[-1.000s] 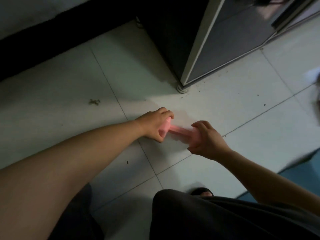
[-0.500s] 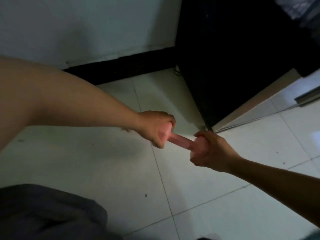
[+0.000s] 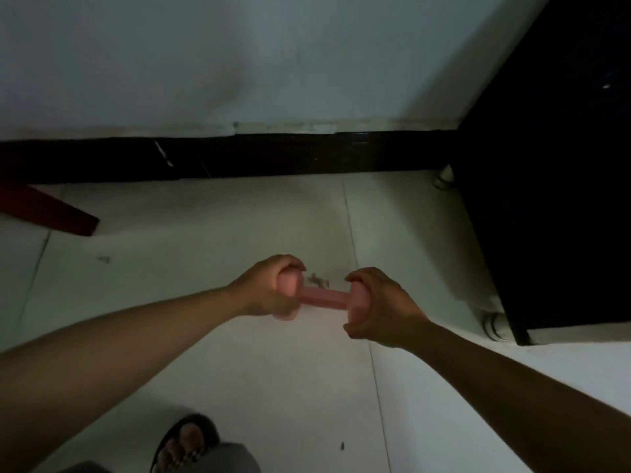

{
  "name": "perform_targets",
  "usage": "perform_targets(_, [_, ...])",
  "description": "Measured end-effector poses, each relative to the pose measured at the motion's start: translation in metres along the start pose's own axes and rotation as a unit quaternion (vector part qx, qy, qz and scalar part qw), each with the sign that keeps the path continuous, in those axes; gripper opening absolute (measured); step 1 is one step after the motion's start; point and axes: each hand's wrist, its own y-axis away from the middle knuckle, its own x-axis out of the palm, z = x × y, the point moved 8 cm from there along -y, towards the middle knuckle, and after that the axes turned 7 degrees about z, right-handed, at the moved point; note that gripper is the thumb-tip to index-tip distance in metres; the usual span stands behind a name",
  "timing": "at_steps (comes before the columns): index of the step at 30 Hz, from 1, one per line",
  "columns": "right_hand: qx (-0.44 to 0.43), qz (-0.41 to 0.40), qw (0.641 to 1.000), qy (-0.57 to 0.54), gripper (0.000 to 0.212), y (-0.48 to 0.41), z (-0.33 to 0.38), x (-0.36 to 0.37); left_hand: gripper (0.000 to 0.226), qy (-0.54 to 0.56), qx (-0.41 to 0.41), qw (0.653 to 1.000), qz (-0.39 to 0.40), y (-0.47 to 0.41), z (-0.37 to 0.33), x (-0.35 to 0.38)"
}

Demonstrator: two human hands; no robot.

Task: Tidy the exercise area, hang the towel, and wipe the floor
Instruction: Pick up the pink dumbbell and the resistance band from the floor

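Note:
A small pink dumbbell (image 3: 322, 298) hangs level above the white tiled floor (image 3: 205, 268), held at both ends. My left hand (image 3: 269, 288) is wrapped around its left head and my right hand (image 3: 379, 307) cups its right head. Only the bar and parts of the heads show between the fingers. The room is dim. No towel is in view.
A tall black cabinet (image 3: 553, 199) stands at the right against the wall, with a dark skirting board (image 3: 273, 155) along the wall's foot. A dark red object (image 3: 51, 213) pokes in at the left. Crumbs of dirt (image 3: 317, 279) lie beneath the dumbbell. My sandalled foot (image 3: 186, 442) is at the bottom.
Both hands have lifted the dumbbell off the floor and carried it toward the wall. The view has swung up and left, so the wall and skirting now fill the top.

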Motion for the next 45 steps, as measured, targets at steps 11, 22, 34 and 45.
perform_targets(11, [-0.065,0.006,0.998,-0.008,0.074,-0.069,0.054,0.032,0.080,0.009,-0.030,0.990,-0.141,0.028,0.060,-0.056])
perform_targets(22, [-0.057,-0.036,0.998,0.017,0.084,-0.056,0.047,0.036,0.077,0.083,-0.046,0.966,-0.242,0.064,0.077,-0.044])
perform_targets(34, [-0.026,-0.133,0.988,-0.078,0.066,-0.097,0.066,0.027,0.060,0.081,-0.018,0.947,-0.311,0.045,0.078,-0.088])
perform_targets(45, [-0.040,-0.143,0.988,-0.042,0.049,-0.174,0.096,0.010,0.061,0.066,-0.002,0.944,-0.323,0.009,0.090,-0.153])
